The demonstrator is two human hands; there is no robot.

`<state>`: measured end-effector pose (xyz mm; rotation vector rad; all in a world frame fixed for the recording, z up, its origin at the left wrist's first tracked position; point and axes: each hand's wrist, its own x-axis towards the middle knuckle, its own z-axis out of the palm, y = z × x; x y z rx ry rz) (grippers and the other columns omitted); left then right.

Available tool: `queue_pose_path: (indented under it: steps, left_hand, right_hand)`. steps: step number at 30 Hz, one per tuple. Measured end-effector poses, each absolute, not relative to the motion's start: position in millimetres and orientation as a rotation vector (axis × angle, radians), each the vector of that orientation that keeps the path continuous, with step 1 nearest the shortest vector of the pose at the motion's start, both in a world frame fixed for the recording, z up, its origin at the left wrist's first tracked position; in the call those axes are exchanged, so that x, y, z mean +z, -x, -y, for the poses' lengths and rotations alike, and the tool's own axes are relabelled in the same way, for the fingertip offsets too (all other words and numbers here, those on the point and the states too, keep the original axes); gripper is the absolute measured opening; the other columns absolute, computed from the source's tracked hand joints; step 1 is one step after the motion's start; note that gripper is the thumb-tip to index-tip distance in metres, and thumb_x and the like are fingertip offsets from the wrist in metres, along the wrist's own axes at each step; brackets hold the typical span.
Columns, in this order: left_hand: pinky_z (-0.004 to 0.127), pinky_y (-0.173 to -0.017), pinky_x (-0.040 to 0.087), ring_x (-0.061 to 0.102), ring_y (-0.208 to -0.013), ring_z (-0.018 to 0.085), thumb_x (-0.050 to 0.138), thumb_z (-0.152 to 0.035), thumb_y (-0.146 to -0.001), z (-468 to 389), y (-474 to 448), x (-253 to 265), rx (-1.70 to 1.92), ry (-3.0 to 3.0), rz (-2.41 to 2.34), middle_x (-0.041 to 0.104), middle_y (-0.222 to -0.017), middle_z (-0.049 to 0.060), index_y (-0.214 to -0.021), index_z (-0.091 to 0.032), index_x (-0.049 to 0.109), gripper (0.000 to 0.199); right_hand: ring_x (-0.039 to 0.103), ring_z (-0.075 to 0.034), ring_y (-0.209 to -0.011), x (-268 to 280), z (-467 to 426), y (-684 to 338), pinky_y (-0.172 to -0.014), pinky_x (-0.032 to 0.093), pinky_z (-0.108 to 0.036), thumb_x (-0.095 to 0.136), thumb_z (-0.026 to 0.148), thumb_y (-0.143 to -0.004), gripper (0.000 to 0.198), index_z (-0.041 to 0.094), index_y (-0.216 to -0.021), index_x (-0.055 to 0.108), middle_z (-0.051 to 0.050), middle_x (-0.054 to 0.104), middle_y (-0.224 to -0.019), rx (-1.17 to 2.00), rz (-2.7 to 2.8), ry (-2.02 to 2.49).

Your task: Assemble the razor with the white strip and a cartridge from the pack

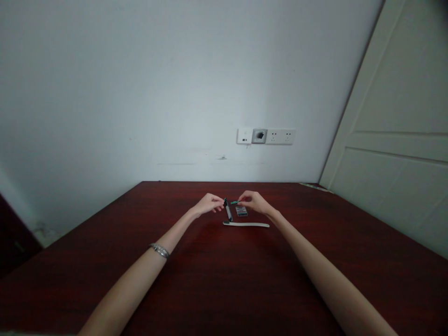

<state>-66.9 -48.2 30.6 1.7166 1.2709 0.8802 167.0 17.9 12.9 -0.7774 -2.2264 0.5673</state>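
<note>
My left hand (209,204) pinches the upper end of a narrow dark piece with a grey-white face (228,213), which may be a watch or band part. That piece stands tilted, its lower end close to a pale strap (250,225) with a dark left end; whether the two are joined I cannot tell. Between the fingertips of my right hand (254,202) is a small, thin green piece (234,202), pointing left toward the dark one. A small clear flat case (241,211) with dark contents lies just below it on the table.
The dark red wooden table (224,280) reaches back to a pale wall (196,93). Wall sockets (280,136) and a black plug (260,135) are above its far edge. A white panelled door (395,149) borders the right side. A silver bracelet (160,250) circles my left forearm.
</note>
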Motion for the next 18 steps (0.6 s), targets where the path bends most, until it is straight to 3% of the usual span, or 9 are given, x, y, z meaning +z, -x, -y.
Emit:
queue_pose_path:
  steps: [18]
  left_hand:
    - [0.023,-0.055,0.046,0.063,-0.069,0.015,0.062,-0.024,-0.067,47,67,26,0.84,-1.685,-1.328,0.069,-0.079,0.01,-0.091,-0.008,0.067,0.029]
  right_hand:
    - [0.053,-0.014,-0.067,-18,-36,-189,-0.065,0.042,-0.025,0.066,0.03,-0.067,0.017,0.016,-0.075,0.07,-0.004,0.061,-0.077,0.498,2.312,0.953]
